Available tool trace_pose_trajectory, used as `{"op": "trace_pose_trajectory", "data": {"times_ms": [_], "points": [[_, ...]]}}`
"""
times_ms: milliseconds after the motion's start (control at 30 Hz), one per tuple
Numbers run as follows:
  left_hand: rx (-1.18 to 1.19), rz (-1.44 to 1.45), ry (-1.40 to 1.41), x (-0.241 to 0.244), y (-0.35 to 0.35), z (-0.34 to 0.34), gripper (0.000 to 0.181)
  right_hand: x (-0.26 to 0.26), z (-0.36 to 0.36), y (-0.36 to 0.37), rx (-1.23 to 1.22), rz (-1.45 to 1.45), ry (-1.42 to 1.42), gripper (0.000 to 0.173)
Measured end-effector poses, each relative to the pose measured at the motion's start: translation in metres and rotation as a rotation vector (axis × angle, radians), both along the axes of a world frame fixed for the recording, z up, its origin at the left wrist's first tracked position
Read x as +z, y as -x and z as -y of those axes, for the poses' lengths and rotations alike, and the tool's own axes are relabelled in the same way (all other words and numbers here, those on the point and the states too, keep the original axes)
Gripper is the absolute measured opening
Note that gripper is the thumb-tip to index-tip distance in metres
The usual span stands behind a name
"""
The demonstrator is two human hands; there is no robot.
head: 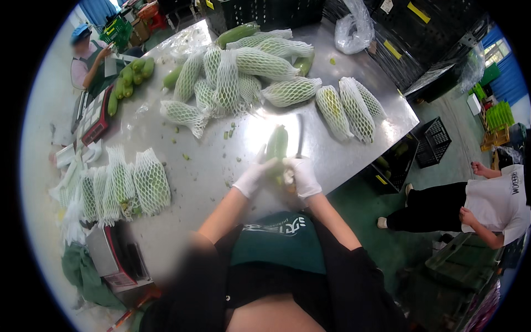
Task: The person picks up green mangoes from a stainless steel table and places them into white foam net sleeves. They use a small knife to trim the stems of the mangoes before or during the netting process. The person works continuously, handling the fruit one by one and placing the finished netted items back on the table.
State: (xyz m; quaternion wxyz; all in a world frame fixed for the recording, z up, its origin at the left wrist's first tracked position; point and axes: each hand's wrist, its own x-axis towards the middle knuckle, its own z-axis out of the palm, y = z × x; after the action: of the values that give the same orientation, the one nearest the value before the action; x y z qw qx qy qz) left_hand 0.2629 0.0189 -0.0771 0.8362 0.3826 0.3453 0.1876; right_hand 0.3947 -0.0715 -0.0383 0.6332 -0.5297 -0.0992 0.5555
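My left hand, in a white glove, grips the side of a long green gourd over the metal table. The gourd points away from me, and its near end is blurred. My gloved right hand is closed around the handle of a knife, close to the gourd's near end. The knife's thin, dark blade points away from me along the gourd's right side, its tip curving over. Small green scraps lie on the table to the left of the gourd.
Foam-netted gourds are heaped at the back, with several more at right and at left. Bare gourds lie by a scale. Black crates stand beyond the right edge. One person stands right, another far left.
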Motion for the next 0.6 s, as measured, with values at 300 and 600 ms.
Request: {"op": "trace_pose_trajectory", "data": {"times_ms": [300, 600], "points": [[0.039, -0.077, -0.184, 0.015, -0.005, 0.012, 0.078, -0.010, 0.011, -0.027, 0.203, 0.767, 0.248, 0.044], [-0.051, -0.161, -0.335, 0.028, 0.005, 0.020, 0.045, -0.002, 0.001, -0.017, 0.556, 0.409, 0.147, 0.028]]}}
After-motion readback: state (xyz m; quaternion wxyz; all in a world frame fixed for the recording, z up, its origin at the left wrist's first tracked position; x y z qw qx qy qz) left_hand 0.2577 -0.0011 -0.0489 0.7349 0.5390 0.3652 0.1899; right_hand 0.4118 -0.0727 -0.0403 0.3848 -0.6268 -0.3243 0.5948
